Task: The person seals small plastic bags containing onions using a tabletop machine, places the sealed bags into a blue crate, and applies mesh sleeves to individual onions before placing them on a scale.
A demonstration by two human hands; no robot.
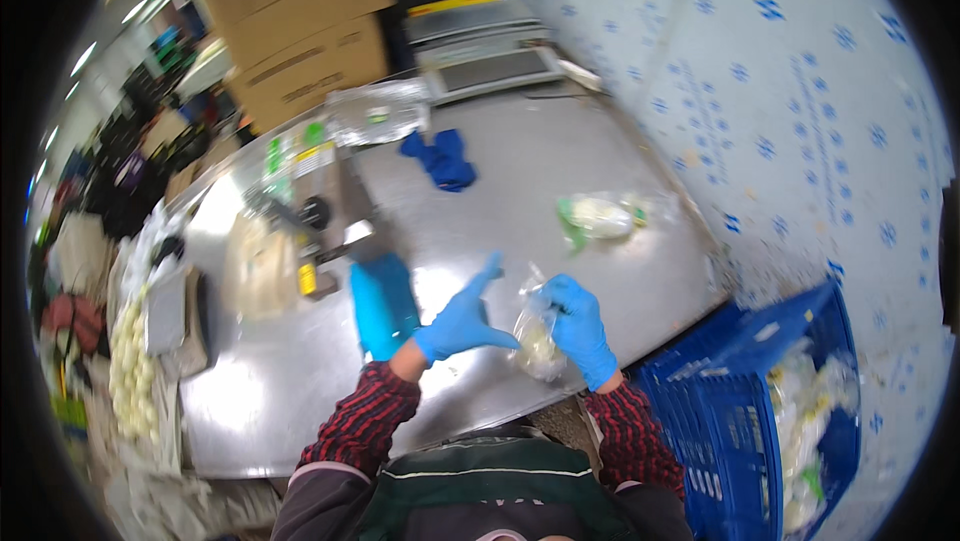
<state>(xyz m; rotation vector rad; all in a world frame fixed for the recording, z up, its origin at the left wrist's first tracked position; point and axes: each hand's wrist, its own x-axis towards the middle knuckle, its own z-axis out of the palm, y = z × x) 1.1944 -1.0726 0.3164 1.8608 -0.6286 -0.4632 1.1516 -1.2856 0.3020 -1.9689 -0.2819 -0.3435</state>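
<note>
Both hands wear light blue gloves above the metal table [525,158]. My right hand [577,327] grips the gathered neck of a clear plastic bag [540,350], which has pale, round produce inside and hangs near the table's front edge. Just left of the bag, my left hand [469,316] has its thumb and fingers spread and holds nothing. Farther back on the right lies another clear bag of white produce [600,217] with green at its ends. A bright blue board or container [384,305], too blurred to tell, lies left of my left hand.
A blue crate [705,421] with bagged produce stands at the right, below the table. A crumpled blue cloth [442,160], a tape dispenser-like device [319,218] and a foil-like tray [379,113] are on the table. Behind are scales [495,72] and cardboard boxes [300,31]; a patterned wall [750,128] bounds the right.
</note>
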